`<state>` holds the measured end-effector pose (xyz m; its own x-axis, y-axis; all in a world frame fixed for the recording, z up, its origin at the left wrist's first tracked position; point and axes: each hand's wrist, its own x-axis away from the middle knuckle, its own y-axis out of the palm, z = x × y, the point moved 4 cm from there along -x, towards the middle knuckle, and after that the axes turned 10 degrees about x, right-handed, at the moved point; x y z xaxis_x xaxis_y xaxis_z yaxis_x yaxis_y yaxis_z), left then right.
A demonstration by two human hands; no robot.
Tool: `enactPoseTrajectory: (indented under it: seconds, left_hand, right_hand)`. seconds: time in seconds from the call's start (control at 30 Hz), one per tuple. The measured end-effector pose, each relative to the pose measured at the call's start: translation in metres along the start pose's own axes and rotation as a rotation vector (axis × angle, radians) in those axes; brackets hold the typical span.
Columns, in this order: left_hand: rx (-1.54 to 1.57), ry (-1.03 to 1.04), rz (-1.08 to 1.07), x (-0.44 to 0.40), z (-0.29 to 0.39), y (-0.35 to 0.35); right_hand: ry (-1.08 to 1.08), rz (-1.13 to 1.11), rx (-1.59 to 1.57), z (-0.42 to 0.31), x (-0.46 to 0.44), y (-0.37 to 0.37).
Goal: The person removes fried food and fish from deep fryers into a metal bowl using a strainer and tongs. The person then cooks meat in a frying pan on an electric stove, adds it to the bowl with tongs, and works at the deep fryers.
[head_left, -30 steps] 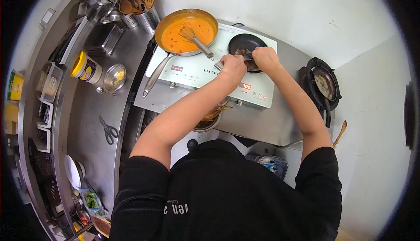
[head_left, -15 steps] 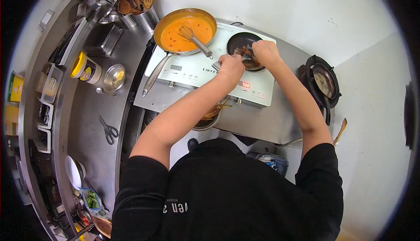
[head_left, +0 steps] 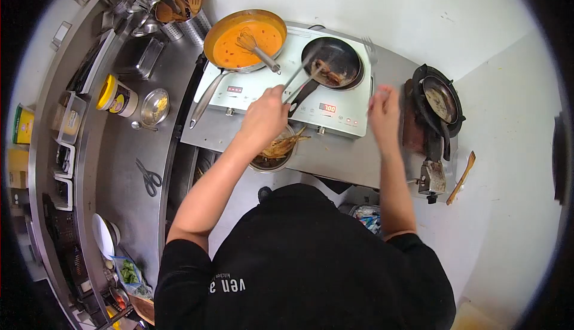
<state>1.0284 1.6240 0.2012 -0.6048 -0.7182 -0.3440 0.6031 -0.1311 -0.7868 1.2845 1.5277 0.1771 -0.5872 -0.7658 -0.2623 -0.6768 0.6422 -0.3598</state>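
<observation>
My left hand (head_left: 267, 114) is closed around metal tongs (head_left: 294, 83), which reach over a small black frying pan (head_left: 344, 55) on the right side of the hob. Browned pieces of food (head_left: 326, 74) lie in the pan near the tong tips; blur hides whether the tongs pinch any. To the right of the hob, my right hand (head_left: 384, 107) is smeared by motion. Its fingers look closed on a fork (head_left: 369, 49), whose tines point up toward the wall.
The white induction hob (head_left: 239, 90) also carries a wide pan of orange sauce (head_left: 230, 43) with a whisk (head_left: 256, 49). A pot (head_left: 272, 161) stands at the counter's front edge. Another pan (head_left: 441, 99) sits on a burner to the right. Scissors (head_left: 148, 177) lie on the left counter.
Both hands have drawn back from the small pan, the left toward me and leftward, the right out to the right with the fork. The tongs and food now show clearly.
</observation>
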Motion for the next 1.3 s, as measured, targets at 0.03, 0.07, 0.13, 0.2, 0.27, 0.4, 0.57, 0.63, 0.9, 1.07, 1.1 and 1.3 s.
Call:
enactPoseTrajectory:
  seconds: [0.03, 0.07, 0.13, 0.2, 0.27, 0.4, 0.57, 0.63, 0.9, 1.07, 1.1, 1.3]
  left_hand:
    - [-0.002, 0.003, -0.001, 0.006, 0.008, -0.001]
    - [0.492, -0.319, -0.096, 0.015, 0.007, 0.004]
    - [0.979, -0.647, -0.185, 0.034, 0.017, 0.021]
    - [1.219, -0.672, -0.175, 0.046, 0.027, 0.039]
    - [1.132, -0.621, -0.151, 0.047, 0.038, 0.040]
    - [0.916, -0.472, -0.119, 0.050, 0.045, 0.014]
    - [0.993, -0.481, 0.097, 0.068, 0.039, -0.015]
    - [0.963, -0.506, 0.197, 0.077, 0.030, -0.018]
    - [1.020, -0.553, 0.426, 0.103, 0.010, -0.060]
    - [1.022, -0.487, 0.320, 0.092, 0.025, -0.031]
    - [1.041, -0.488, 0.298, 0.089, 0.029, -0.022]
    - [1.177, -0.421, 0.013, 0.076, 0.055, 0.040]
  right_hand:
    - [0.079, -0.029, -0.041, 0.005, 0.019, 0.008]
    - [0.159, -0.057, -0.082, 0.007, 0.038, 0.019]
    - [0.286, -0.164, -0.175, 0.014, 0.060, 0.043]
    - [0.358, -0.231, -0.293, 0.000, 0.072, 0.056]
    - [0.425, -0.327, -0.406, 0.001, 0.079, 0.064]
    - [0.283, -0.208, -0.222, 0.001, 0.057, 0.053]
    - [0.226, -0.269, -0.362, 0.003, 0.032, 0.061]
    - [0.229, -0.325, -0.265, 0.001, 0.037, 0.058]
    - [0.037, -0.340, 0.038, 0.055, 0.108, 0.033]
    - [0.363, -0.067, -0.104, 0.136, 0.151, -0.013]
    - [0.429, 0.005, -0.058, 0.152, 0.158, -0.022]
    - [0.511, 0.065, 0.227, 0.239, 0.174, -0.040]
